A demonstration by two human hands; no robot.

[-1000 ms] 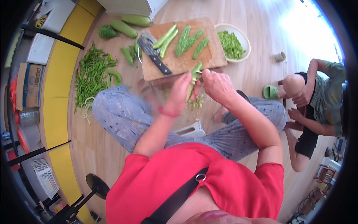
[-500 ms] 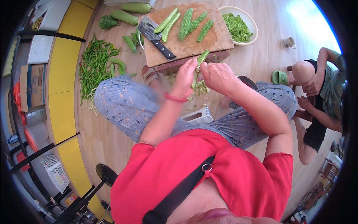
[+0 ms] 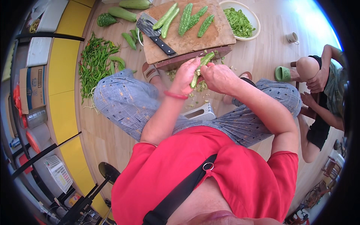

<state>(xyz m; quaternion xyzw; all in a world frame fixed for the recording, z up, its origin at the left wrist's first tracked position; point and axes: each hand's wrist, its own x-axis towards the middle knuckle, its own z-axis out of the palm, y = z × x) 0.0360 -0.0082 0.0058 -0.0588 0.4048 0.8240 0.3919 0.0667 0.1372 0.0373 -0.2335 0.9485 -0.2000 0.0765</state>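
Moved: long green gourd half (image 3: pixel 195 79), now just bodyward of brown rectangular wooden board (image 3: pixel 222 26) | left hand (image 3: pixel 186 76) pinches it; right hand (image 3: pixel 218 77) curled tight against it, contents can't tell | best: firm cradle, light strokes

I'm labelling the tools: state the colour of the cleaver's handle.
The cleaver's handle is black with pale dots, seen best in the head view.

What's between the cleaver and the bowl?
In the head view: melon pieces on the cutting board, then a bare strip of that board.
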